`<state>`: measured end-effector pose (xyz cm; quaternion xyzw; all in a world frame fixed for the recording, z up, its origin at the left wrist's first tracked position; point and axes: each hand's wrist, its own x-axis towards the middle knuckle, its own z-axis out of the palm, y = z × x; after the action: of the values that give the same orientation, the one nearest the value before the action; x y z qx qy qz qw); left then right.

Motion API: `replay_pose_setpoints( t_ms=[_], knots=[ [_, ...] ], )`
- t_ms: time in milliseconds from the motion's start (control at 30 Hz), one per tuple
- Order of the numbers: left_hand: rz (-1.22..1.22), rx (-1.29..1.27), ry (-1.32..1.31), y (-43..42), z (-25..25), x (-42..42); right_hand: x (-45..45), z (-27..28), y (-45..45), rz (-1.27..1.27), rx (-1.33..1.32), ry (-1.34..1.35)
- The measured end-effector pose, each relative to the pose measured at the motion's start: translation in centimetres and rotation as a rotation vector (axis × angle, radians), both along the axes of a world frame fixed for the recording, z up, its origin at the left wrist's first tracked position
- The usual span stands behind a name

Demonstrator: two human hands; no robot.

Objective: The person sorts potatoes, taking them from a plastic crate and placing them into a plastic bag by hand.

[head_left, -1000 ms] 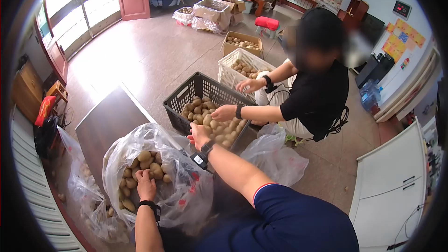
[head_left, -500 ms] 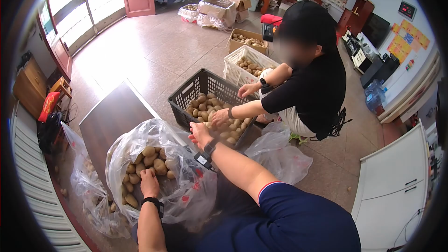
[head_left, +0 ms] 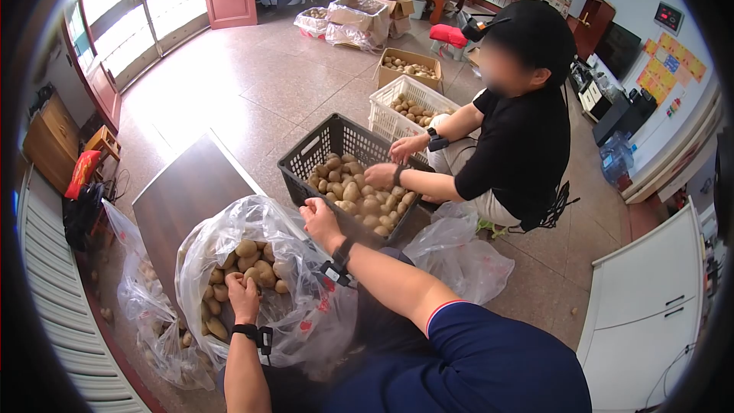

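Note:
My left hand (head_left: 243, 300) is inside a clear plastic bag (head_left: 200, 241), its fingers closed on a potato (head_left: 241, 281) among several others. Just right of the bag and near the front left corner of a dark plastic crate (head_left: 306, 154), my right hand (head_left: 321, 223) hangs loosely bent, with nothing visible in it. Potatoes (head_left: 350, 194) cover the bottom of the crate. Across it, a crouching person in black holds one hand (head_left: 380, 176) over the potatoes and the other hand (head_left: 407, 148) at the crate's far rim.
A dark board (head_left: 191, 203) lies beside the bag. Behind the crate stand a white crate (head_left: 380, 116) and a cardboard box (head_left: 436, 82), both with potatoes. Crumpled plastic bags (head_left: 466, 256) (head_left: 157, 321) lie on both sides. A white cabinet (head_left: 642, 291) stands at right.
My right hand has drawn slightly left, its fingers less spread. My left hand has shifted up a little in the bag. The other person leans back, the near hand raised off the potatoes.

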<state>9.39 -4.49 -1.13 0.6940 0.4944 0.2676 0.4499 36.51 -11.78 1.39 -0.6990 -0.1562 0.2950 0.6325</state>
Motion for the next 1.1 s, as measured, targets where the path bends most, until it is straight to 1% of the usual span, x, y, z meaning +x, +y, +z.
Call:
replay_pose_setpoints(
  t_ms=[33, 67, 100, 133, 200, 233, 267, 300, 333, 400, 467, 533, 633, 667, 733, 767, 800, 833, 867, 933, 967, 1000, 1033, 1067, 1100],
  knots=[
    [0.000, 0.000, 0.000, 0.0, 0.1, 0.1, -0.6, 0.7, -0.4, 0.045, 0.053, -0.246],
    [-0.036, -0.115, -0.081, 0.0, 0.2, 0.1, -1.2, 1.3, -0.6, 0.089, 0.107, -0.491],
    [-0.073, -0.230, -0.161, 0.0, 0.2, 0.2, -2.0, 3.4, -1.5, 0.188, 0.119, -0.474],
    [-0.073, -0.230, -0.161, -0.4, 1.0, 0.5, -2.6, 4.0, -1.8, 0.187, 0.119, -0.474],
    [-0.100, -0.382, -0.297, -1.2, 2.4, 0.8, -4.0, 4.8, -2.4, 0.483, 0.135, -0.700],
    [-0.100, -0.382, -0.297, -1.4, 2.7, 0.8, -4.7, 5.1, -2.7, 0.483, 0.135, -0.700],
    [-0.130, -0.438, -0.343, -1.5, 3.0, 0.8, -5.5, 5.5, -2.9, 0.598, 0.195, -0.817],
    [-0.161, -0.495, -0.390, -1.5, 3.0, 0.9, -6.2, 5.3, -3.0, 0.713, 0.257, -0.933],
    [-0.161, -0.495, -0.390, -1.6, 3.0, 0.9, -6.6, 4.9, -3.0, 0.713, 0.257, -0.933],
    [-0.204, -0.585, -0.436, -1.6, 2.9, 0.8, -7.5, 4.2, -3.1, 0.905, 0.270, -1.035],
    [-0.239, -0.608, -0.442, -1.6, 2.7, 0.6, -8.0, 3.4, -3.0, 0.938, 0.275, -1.079],
    [-0.274, -0.633, -0.449, -1.8, 3.3, 0.7, -8.4, 3.1, -3.1, 0.983, 0.145, -1.025],
    [-0.293, -0.630, -0.429, -2.4, 4.3, 1.1, -8.6, 3.2, -3.3, 1.002, 0.072, -0.998],
    [-0.268, -0.642, -0.427, -2.4, 4.5, 1.2, -8.6, 3.3, -3.3, 1.003, 0.071, -0.998],
    [-0.242, -0.655, -0.425, -2.3, 4.6, 1.2, -8.4, 3.6, -3.4, 0.997, 0.089, -0.913],
    [-0.213, -0.658, -0.458, -2.1, 4.6, 1.1, -8.1, 3.7, -3.2, 0.997, 0.089, -0.912],
    [-0.183, -0.660, -0.491, -1.9, 4.6, 0.9, -7.7, 3.5, -2.9, 0.911, 0.163, -0.893],
    [-0.091, -0.601, -0.483, -2.0, 4.5, 1.2, -7.2, 3.3, -2.5, 0.825, 0.235, -0.873],
    [-0.091, -0.601, -0.482, -1.7, 3.9, 1.0, -6.6, 3.2, -2.2, 0.825, 0.236, -0.872],
    [-0.067, -0.381, -0.221, -0.3, 1.5, -0.2, -5.1, 3.3, -1.2, 0.532, 0.355, -0.891],
    [-0.067, -0.380, -0.220, 0.5, -0.5, -0.9, -4.1, 3.5, -0.7, 0.532, 0.355, -0.891],
    [-0.094, -0.054, -0.032, 1.3, -2.8, -1.6, -3.0, 3.8, -0.2, 0.485, 0.303, -0.496],
    [-0.120, 0.273, 0.157, 1.4, -3.2, -1.6, -1.9, 4.3, 0.1, 0.426, 0.245, -0.103],
    [-0.122, 0.275, 0.157, 1.4, -3.6, -1.9, -0.9, 4.8, 0.4, 0.328, 0.270, 0.078],
    [-0.119, 0.312, 0.278, 0.9, -2.8, -2.0, 0.5, 4.7, 0.5, 0.219, 0.248, 0.207]
  ],
)
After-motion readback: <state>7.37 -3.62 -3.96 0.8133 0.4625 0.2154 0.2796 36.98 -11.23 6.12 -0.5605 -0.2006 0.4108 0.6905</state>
